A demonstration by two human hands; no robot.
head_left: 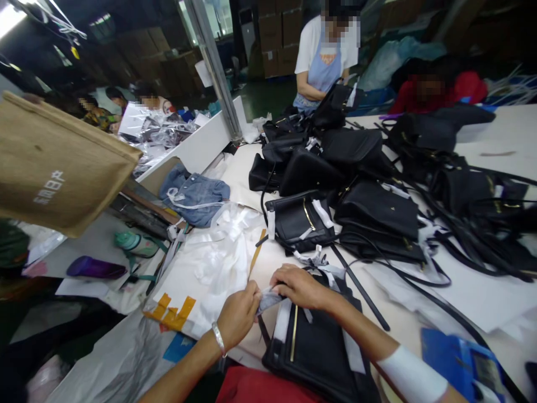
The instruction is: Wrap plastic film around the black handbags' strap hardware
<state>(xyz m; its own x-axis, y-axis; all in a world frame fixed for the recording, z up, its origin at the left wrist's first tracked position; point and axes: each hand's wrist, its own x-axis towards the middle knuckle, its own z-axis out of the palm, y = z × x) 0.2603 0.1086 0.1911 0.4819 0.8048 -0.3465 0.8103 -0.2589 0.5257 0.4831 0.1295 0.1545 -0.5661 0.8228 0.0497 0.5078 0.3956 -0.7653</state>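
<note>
Head view: I see left hand (237, 314) and right hand (300, 286) fingers pinching wrap (268, 299) on a handbag (321, 355) (upper-left sack's (54, 168) print illegible).

The wrapping strip (268, 299) pinched between left hand (239, 313) and right hand (300, 286) is mostly hidden by fingers. The near black handbag (319, 352) runs off the bottom edge; the blue object (461, 358) (bottom right) is blurred past telling.

Bag factory packing floor: black handbags (377, 210) piled centre-right on a worktable (482, 291), cartons (279, 33) stacked top centre, seated workers (126, 103) seen upper left.
</note>
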